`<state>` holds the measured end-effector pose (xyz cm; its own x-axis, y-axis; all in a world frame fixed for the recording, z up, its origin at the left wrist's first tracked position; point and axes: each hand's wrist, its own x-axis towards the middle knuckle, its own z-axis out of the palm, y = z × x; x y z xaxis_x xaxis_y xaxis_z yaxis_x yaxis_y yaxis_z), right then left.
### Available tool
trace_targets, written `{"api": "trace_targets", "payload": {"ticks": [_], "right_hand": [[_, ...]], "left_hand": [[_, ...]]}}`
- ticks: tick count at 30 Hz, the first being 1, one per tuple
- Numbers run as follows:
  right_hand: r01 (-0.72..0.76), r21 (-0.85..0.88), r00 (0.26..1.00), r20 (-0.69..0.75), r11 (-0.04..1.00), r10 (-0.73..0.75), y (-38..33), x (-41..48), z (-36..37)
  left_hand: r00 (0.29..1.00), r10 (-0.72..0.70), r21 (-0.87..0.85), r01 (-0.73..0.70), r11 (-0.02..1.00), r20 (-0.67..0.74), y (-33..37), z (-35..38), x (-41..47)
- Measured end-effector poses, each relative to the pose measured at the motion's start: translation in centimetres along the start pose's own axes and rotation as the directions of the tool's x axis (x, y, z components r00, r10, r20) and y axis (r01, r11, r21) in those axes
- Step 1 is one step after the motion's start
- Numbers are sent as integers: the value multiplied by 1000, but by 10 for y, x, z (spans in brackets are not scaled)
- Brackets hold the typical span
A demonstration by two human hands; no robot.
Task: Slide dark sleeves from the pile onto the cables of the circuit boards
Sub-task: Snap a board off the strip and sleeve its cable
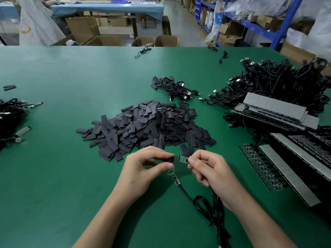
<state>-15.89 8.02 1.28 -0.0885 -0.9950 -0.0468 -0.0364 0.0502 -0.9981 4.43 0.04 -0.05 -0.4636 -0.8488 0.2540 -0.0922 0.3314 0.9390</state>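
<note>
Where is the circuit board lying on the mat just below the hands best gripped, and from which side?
Likely by its long edges near the cable end, from above on the right. The lying board is flat on the green mat, its black cable trailing near-right; its free end points at the sleeve in the left hand. The right hand pinches a second board.

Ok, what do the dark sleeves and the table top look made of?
The pile of sleeves: matte dark grey flattened tube pieces, likely thin plastic, perhaps heat-shrink; no gloss. The table top: smooth green mat with a soft sheen, probably rubber or vinyl; which one is unclear.
</note>
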Motion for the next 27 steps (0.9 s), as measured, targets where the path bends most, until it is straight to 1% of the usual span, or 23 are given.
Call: {"api": "trace_targets", "payload": {"ticks": [2, 9, 17, 19, 27], "right_hand": [[1, -42, 1000, 1, 999, -1, 2, 0, -1], [-5, -132, 1000, 15, 991, 7, 6, 0, -2], [12, -224, 1000, -11, 975, -15, 10, 1, -4], [9, -219, 1000, -12, 976, -12, 10, 1, -4], [-27, -108, 999, 21, 994, 29, 10, 0, -4]], "left_hand": [[999, 42, 55, -41, 998, -5, -1, 1, 0], [994, 107, 209, -107, 972, 12, -3, 2, -2], [984, 178, 337, -171, 926, 10, -2, 2, -3], [983, 185, 340, -177, 924, 11, -2, 3, -3], [979, 205, 327, -189, 926, -15, -3, 4, -4]]}}
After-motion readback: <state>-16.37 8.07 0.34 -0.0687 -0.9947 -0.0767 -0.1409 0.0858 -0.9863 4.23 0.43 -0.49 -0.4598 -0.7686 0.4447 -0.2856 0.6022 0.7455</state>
